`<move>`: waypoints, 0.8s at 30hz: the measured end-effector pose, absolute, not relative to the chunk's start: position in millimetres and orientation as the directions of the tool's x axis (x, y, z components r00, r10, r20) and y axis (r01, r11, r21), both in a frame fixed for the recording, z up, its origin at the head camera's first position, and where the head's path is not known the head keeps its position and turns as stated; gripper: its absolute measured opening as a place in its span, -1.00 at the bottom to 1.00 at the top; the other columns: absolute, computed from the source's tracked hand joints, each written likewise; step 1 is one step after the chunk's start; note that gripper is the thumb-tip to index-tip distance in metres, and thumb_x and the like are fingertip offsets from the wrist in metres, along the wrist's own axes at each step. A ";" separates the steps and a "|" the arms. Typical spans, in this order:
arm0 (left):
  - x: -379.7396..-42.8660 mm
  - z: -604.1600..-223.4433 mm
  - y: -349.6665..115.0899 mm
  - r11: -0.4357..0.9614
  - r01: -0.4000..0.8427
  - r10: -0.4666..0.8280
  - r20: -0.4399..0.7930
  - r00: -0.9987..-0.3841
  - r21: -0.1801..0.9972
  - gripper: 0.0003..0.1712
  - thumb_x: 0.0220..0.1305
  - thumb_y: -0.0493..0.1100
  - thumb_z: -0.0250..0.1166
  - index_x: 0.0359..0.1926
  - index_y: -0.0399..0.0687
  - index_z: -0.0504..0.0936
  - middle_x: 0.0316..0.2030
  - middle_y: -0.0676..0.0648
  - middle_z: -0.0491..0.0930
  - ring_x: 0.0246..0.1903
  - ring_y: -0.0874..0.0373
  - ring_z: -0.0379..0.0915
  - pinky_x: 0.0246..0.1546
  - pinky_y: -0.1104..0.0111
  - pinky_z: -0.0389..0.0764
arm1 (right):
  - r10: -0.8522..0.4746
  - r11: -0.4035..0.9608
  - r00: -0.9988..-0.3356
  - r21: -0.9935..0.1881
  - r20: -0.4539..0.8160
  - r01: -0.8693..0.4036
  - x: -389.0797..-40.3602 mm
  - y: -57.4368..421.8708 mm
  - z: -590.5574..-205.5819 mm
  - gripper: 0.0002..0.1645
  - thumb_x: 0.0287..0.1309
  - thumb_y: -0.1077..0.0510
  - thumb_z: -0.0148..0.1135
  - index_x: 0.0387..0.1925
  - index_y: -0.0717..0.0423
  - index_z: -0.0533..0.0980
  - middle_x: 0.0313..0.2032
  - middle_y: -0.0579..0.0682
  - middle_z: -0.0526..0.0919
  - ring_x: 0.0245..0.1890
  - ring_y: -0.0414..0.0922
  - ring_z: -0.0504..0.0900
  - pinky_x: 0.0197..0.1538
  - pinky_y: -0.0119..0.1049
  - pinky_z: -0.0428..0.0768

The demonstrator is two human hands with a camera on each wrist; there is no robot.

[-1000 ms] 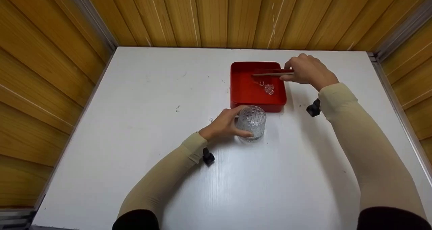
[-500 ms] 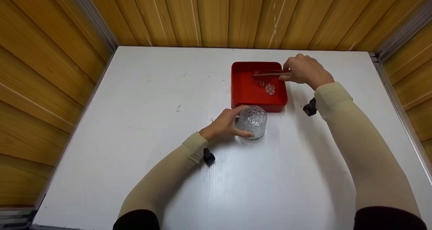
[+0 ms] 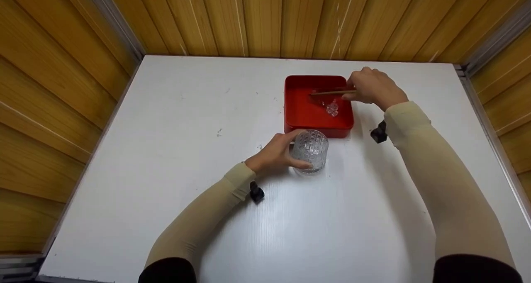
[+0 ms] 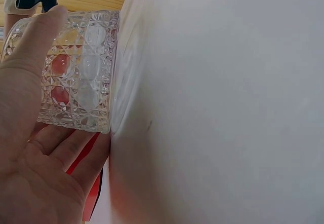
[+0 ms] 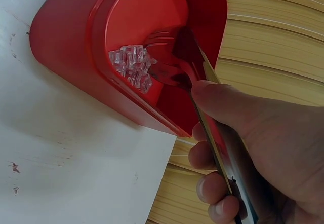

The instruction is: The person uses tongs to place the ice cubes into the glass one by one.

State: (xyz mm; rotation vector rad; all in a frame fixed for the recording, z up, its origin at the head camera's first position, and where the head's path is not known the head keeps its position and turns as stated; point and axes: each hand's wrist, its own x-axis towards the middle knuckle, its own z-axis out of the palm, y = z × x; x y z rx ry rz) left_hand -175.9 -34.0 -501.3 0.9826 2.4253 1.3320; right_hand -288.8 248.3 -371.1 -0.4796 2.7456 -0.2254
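Tongs [image 3: 330,93] dipped toward ice [image 3: 332,108] | right hand [image 3: 373,88] grips tongs | left hand [image 3: 274,152] holds one glass [image 3: 310,150]

My arms, sleeved to the wrist.
I wear snug beige sleeves [image 3: 435,179], dark cloth at the upper arms, a small black clip [image 3: 256,193] at each cuff; my hands are bare.

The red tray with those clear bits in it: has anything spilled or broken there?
Nothing stands out. The clear pieces lie together inside the red tray, at the tongs gripped by the right hand. The left hand holds the upright glass.
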 end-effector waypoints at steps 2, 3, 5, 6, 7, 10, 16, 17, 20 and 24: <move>-176.1 -500.9 -33.8 0.368 0.450 0.640 0.130 -0.758 0.814 0.01 -0.03 0.06 0.68 0.42 -0.02 0.42 0.15 0.01 0.64 0.11 0.24 0.53 0.20 0.44 0.48 | -0.349 0.931 -0.884 -0.220 -0.310 -0.291 -288.9 248.7 -370.9 -0.52 0.32 0.04 0.39 0.11 0.30 0.65 -0.12 0.25 0.74 -0.20 0.12 0.61 -0.14 -0.01 0.68; -176.2 -500.9 -33.8 0.367 0.450 0.640 0.130 -0.757 0.814 0.01 -0.03 0.06 0.68 0.42 -0.02 0.41 0.15 0.01 0.64 0.11 0.24 0.53 0.20 0.45 0.48 | -0.347 0.932 -0.885 -0.222 -0.312 -0.287 -289.0 249.0 -370.9 -0.52 0.32 0.03 0.39 0.11 0.30 0.65 -0.11 0.25 0.74 -0.20 0.12 0.61 -0.14 0.00 0.68; -176.5 -500.7 -33.7 0.364 0.449 0.641 0.130 -0.757 0.816 0.02 -0.03 0.05 0.68 0.43 -0.03 0.41 0.15 0.01 0.64 0.12 0.25 0.53 0.20 0.45 0.48 | -0.345 0.932 -0.886 -0.221 -0.309 -0.286 -289.0 249.3 -371.0 -0.52 0.32 0.04 0.40 0.10 0.31 0.65 -0.11 0.26 0.74 -0.19 0.12 0.61 -0.13 0.00 0.69; -176.6 -500.7 -33.7 0.364 0.448 0.641 0.130 -0.757 0.817 0.02 -0.03 0.04 0.68 0.43 -0.02 0.41 0.15 0.01 0.64 0.12 0.25 0.53 0.20 0.46 0.48 | -0.347 0.932 -0.887 -0.218 -0.304 -0.290 -289.0 249.4 -371.1 -0.52 0.32 0.04 0.40 0.09 0.32 0.65 -0.12 0.26 0.73 -0.19 0.13 0.61 -0.13 0.01 0.69; -176.7 -500.6 -33.7 0.363 0.448 0.641 0.130 -0.756 0.817 0.02 -0.03 0.04 0.68 0.42 -0.02 0.41 0.15 0.01 0.65 0.12 0.25 0.53 0.20 0.46 0.48 | -0.349 0.932 -0.888 -0.213 -0.300 -0.295 -289.1 249.6 -371.4 -0.53 0.31 0.05 0.40 0.08 0.32 0.65 -0.13 0.26 0.73 -0.19 0.13 0.61 -0.12 0.01 0.69; -177.1 -500.7 -33.5 0.365 0.450 0.641 0.130 -0.756 0.815 0.02 -0.03 0.04 0.69 0.42 -0.03 0.41 0.15 0.01 0.65 0.11 0.25 0.53 0.20 0.45 0.48 | -0.358 0.929 -0.890 -0.198 -0.282 -0.311 -289.0 249.9 -372.3 -0.56 0.30 0.08 0.42 0.05 0.34 0.66 -0.15 0.27 0.72 -0.19 0.13 0.60 -0.11 0.02 0.68; -176.4 -500.8 -33.2 0.364 0.462 0.641 0.143 -0.754 0.809 0.01 -0.03 0.06 0.68 0.41 -0.04 0.42 0.15 -0.01 0.65 0.11 0.23 0.54 0.19 0.44 0.49 | -0.369 0.925 -0.892 -0.198 -0.259 -0.325 -288.2 250.2 -373.4 -0.62 0.30 0.11 0.42 0.01 0.32 0.68 -0.20 0.24 0.73 -0.25 0.10 0.60 -0.20 -0.05 0.68; -176.0 -500.8 -33.2 0.364 0.467 0.641 0.147 -0.753 0.806 0.01 -0.04 0.07 0.68 0.40 -0.04 0.42 0.14 -0.01 0.65 0.11 0.23 0.55 0.19 0.44 0.49 | -0.372 0.923 -0.892 -0.200 -0.255 -0.328 -288.0 250.3 -373.4 -0.62 0.30 0.11 0.42 0.01 0.32 0.68 -0.20 0.23 0.74 -0.27 0.09 0.60 -0.22 -0.06 0.68; -175.5 -501.2 -32.9 0.364 0.481 0.642 0.159 -0.750 0.798 0.01 -0.05 0.07 0.68 0.39 -0.07 0.42 0.13 -0.03 0.65 0.10 0.21 0.56 0.18 0.45 0.50 | -0.378 0.920 -0.894 -0.204 -0.241 -0.335 -287.3 250.8 -373.3 -0.64 0.31 0.11 0.40 0.00 0.30 0.69 -0.20 0.22 0.73 -0.28 0.08 0.59 -0.26 -0.09 0.68; -175.6 -501.6 -33.4 0.368 0.491 0.644 0.164 -0.747 0.790 0.01 -0.05 0.07 0.69 0.38 -0.08 0.42 0.13 -0.04 0.65 0.11 0.19 0.56 0.18 0.45 0.50 | -0.374 0.920 -0.895 -0.217 -0.244 -0.326 -287.2 251.3 -373.0 -0.65 0.34 0.10 0.38 0.00 0.29 0.70 -0.21 0.20 0.73 -0.30 0.07 0.59 -0.30 -0.13 0.68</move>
